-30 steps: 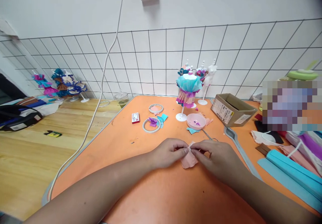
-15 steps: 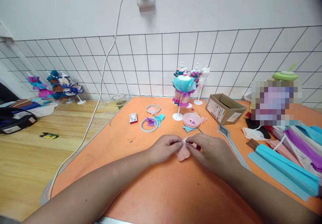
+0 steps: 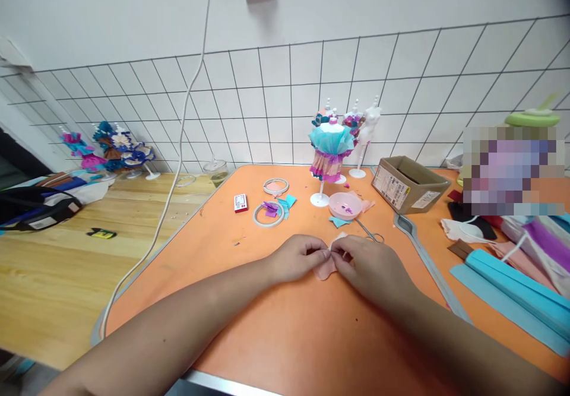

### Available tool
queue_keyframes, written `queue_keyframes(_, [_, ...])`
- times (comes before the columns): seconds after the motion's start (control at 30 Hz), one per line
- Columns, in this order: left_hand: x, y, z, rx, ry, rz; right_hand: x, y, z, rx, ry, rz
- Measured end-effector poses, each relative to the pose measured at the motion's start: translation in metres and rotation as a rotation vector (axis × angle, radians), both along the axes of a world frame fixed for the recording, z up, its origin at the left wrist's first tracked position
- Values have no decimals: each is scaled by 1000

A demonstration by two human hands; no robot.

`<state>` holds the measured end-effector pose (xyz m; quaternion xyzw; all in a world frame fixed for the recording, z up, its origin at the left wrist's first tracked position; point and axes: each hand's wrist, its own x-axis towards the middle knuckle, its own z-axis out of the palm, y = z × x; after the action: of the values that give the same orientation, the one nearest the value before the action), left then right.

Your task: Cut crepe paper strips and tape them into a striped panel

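Note:
A small piece of pink crepe paper (image 3: 326,269) is pinched between my two hands, just above the orange table. My left hand (image 3: 300,257) grips its left side between thumb and fingers. From the other side, my right hand (image 3: 371,265) pinches it close to the left fingertips. Both hands hide part of the paper. Beyond them stands a small dress form (image 3: 330,155) in a turquoise and purple paper dress. A pink dish (image 3: 345,206) with purple scraps sits by its base, and scissors (image 3: 371,234) lie partly behind my right hand.
Two rolls of white tape (image 3: 268,222) and a small red-and-white box (image 3: 240,203) lie to the left. An open cardboard box (image 3: 412,191) stands at the right, near folded turquoise paper (image 3: 516,295). A white cable (image 3: 181,129) hangs at left.
The camera view has shifted slightly, and the scissors handles now show beside my right hand. My hands stay closed on the pink paper, with the fingertips slightly closer together.

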<state>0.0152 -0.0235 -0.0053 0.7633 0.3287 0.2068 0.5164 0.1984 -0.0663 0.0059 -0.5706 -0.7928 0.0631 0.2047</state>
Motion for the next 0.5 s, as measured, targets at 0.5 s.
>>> queue_keyframes(0.5, [1,0,1,25,-65,53,12,0,-1,33,41,56])
